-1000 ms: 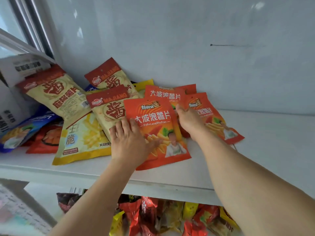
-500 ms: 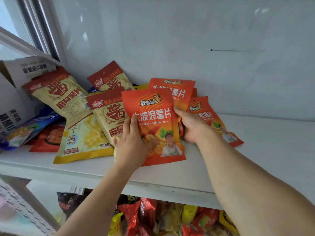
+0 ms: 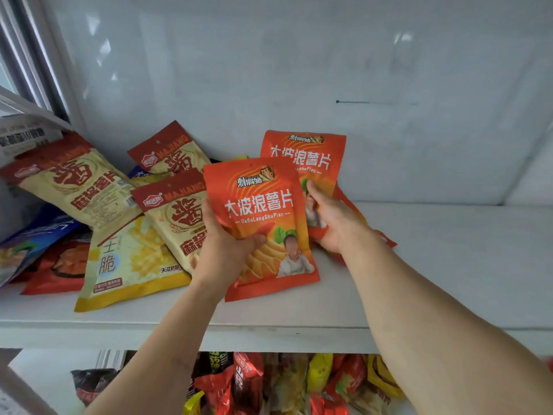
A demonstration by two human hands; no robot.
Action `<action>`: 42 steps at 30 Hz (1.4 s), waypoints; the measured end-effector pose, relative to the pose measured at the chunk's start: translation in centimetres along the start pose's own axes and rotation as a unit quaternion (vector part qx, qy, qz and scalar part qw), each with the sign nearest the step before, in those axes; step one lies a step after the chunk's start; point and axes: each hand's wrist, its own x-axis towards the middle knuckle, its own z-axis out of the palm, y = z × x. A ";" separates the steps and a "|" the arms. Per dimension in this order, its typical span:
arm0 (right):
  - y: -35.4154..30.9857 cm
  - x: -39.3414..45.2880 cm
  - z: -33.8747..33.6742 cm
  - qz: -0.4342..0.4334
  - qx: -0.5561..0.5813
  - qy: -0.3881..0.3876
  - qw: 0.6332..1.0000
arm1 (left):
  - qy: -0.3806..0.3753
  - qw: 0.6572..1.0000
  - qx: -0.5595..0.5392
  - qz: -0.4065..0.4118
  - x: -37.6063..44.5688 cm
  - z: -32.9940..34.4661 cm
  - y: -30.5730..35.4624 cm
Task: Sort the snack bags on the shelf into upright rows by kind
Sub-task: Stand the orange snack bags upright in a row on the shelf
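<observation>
Snack bags lie jumbled on the white shelf (image 3: pixel 449 265): cream-and-red bags (image 3: pixel 80 187) and a yellow bag (image 3: pixel 131 265) heaped at left. Nearer the middle, the left hand (image 3: pixel 221 250) grips a tilted orange bag (image 3: pixel 263 223) with its thumb across the front, while the right hand (image 3: pixel 335 223) clutches a second orange bag (image 3: pixel 305 157) just behind it.
</observation>
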 end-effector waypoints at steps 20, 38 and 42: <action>-3.3 -6.9 -24.4 -0.077 -0.062 0.223 0.970 | -0.277 0.939 -0.195 -0.068 -3.5 16.4 3.3; -10.5 -6.4 -53.7 -0.108 -0.074 0.234 0.963 | -0.284 0.933 -0.197 -0.096 -9.8 45.5 9.6; -11.8 -4.1 -57.6 -0.107 -0.085 0.244 0.960 | -0.297 0.931 -0.196 -0.085 -7.7 50.4 10.4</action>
